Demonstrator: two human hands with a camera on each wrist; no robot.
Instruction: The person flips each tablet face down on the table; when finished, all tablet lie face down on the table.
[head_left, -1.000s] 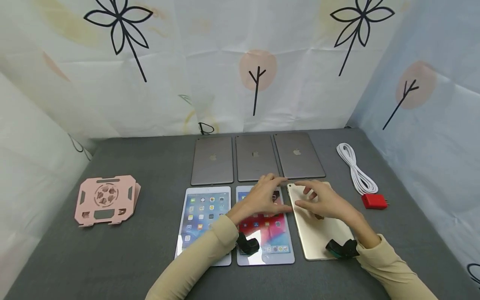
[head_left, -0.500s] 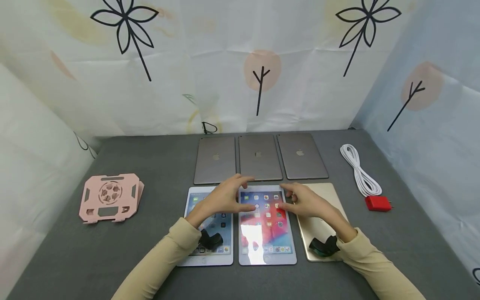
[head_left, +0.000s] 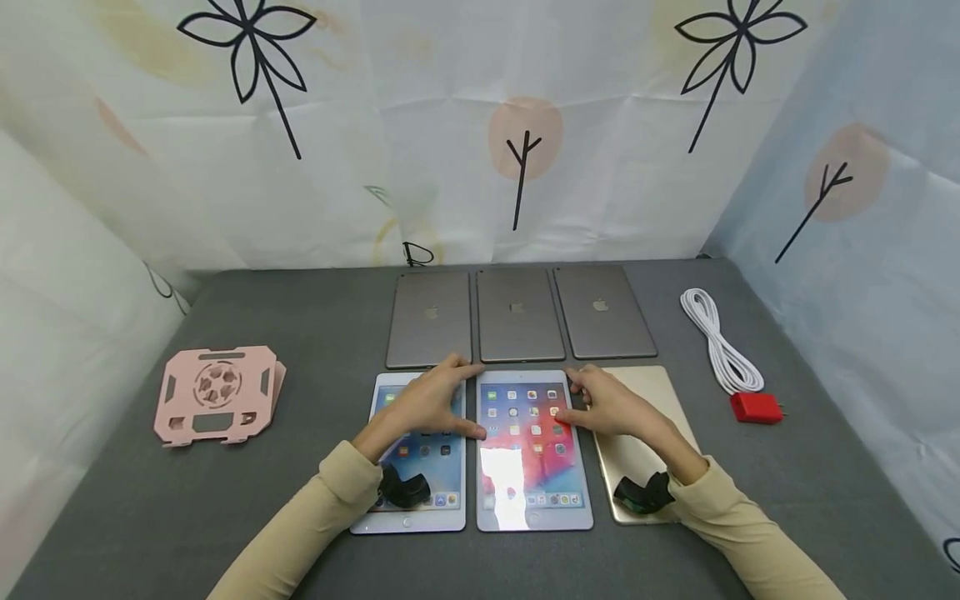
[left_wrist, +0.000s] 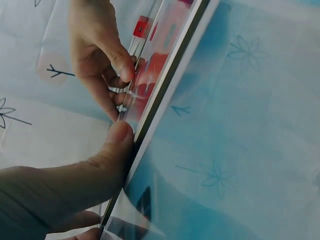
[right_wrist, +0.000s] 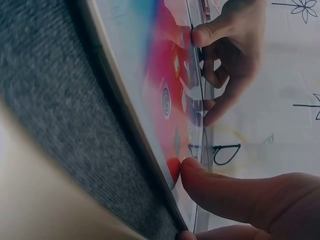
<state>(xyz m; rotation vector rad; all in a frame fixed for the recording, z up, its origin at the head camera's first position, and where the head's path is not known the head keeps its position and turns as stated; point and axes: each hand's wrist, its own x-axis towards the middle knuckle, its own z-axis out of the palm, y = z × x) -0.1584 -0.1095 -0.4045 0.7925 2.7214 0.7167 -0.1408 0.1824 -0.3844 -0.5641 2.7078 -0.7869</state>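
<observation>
In the head view a white tablet lies screen up in the middle of the front row, showing a lit home screen. My left hand has its thumb and fingers at this tablet's left edge and upper left corner. My right hand pinches its right edge near the upper corner, thumb over the screen. Under my left hand lies a second white tablet, also lit. A gold tablet lies back up beneath my right hand. In the right wrist view the right thumb touches the glass.
Three grey tablets lie back up in a row behind. A pink folding stand is at the left. At the right sit a coiled white cable and a red charger plug. Patterned cloth walls enclose the grey table.
Both hands have shifted left. My right hand has gone from the gold tablet to the middle tablet's right edge, and my left hand has drawn back to its left edge.
</observation>
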